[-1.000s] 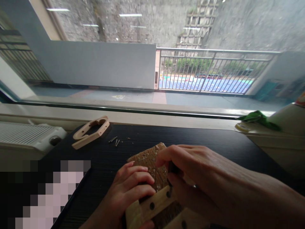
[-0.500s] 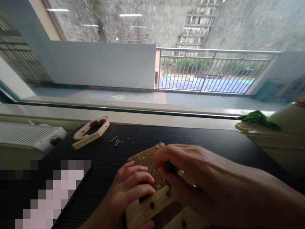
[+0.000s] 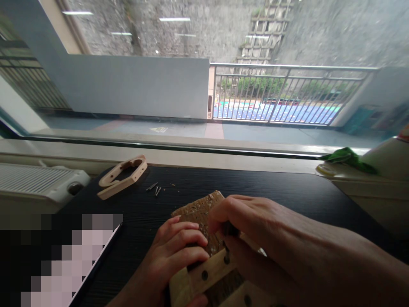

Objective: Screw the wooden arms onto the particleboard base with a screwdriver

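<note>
My left hand point(image 3: 172, 251) is closed around a pale wooden frame piece point(image 3: 214, 267) with dark round holes, its fingers over the top and thumb below. A rough, chip-strewn wooden board point(image 3: 198, 208) lies under the piece, on the black table. Above the piece, my right hand point(image 3: 265, 234) pinches a small dark-handled tool point(image 3: 231, 229). The tool is mostly hidden by the fingers, so its kind is unclear. Its lower end is near the upper hole in the piece; whether it is inside, I cannot tell.
Another pale wooden frame point(image 3: 123, 177) lies at the table's far left, beside several small metal bits point(image 3: 155, 189). A pixelated object point(image 3: 76, 264) covers the lower left. A radiator point(image 3: 41, 185) stands left, and a green cloth point(image 3: 348, 160) lies on the windowsill point(image 3: 223, 158).
My right hand has shifted very slightly to the right and turned a little, with the dark-handled tool still in its fingers. The left hand and the wooden piece have hardly moved.
</note>
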Demonstrator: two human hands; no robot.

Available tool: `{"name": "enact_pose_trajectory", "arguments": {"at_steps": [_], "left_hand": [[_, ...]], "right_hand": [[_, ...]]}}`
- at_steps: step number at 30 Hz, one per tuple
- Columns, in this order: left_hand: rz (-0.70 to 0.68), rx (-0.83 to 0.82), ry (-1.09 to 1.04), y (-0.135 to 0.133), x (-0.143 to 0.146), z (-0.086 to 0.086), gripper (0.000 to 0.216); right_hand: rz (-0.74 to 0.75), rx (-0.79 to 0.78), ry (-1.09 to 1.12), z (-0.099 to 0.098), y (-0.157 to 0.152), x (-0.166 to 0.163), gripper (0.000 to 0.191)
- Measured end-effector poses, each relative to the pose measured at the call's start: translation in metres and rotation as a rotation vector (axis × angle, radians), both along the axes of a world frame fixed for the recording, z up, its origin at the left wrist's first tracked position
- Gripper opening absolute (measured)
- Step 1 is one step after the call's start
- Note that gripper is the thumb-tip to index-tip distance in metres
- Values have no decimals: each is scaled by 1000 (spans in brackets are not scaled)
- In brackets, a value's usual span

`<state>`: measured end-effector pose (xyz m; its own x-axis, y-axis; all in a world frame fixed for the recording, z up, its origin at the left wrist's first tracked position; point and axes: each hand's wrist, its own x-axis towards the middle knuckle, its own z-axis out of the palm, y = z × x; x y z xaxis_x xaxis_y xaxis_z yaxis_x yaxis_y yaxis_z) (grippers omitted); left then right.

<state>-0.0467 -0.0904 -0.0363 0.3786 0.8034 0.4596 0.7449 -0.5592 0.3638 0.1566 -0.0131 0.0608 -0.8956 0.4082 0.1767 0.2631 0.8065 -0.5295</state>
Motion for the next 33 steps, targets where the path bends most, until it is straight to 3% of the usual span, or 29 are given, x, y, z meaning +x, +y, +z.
{"name": "enact_pose_trajectory", "arguments": {"at_steps": [5,12,16,19,24,26,28,33], "left_hand": [[-1,-15,-10,-1,1,0,29],[3,-26,-65,-2,3,0,30],[-52,-4,-68,0,2,0,33],[-84,-30,-52,-1,-1,1,38],[-94,-121,-26,-3,-2,4,42],[-92,-126,-30,-3,-2,4,41],[-90,-107,-46,-3,-2,2,42],[-95,-96,-76,-4,-3,0,42]], "right_hand": [[-7,-11,-55,-3,1,-3,6],[77,-45,131,-21,2,-18,10],[-31,-48,227,-30,3,-17,6],[6,0,120,-16,4,-10,5],[91,134,-305,42,-1,-5,10],[161,136,-426,54,-6,-10,18],[220,196,-468,53,-10,-19,17],[221,385,-471,30,-9,-30,18]]}}
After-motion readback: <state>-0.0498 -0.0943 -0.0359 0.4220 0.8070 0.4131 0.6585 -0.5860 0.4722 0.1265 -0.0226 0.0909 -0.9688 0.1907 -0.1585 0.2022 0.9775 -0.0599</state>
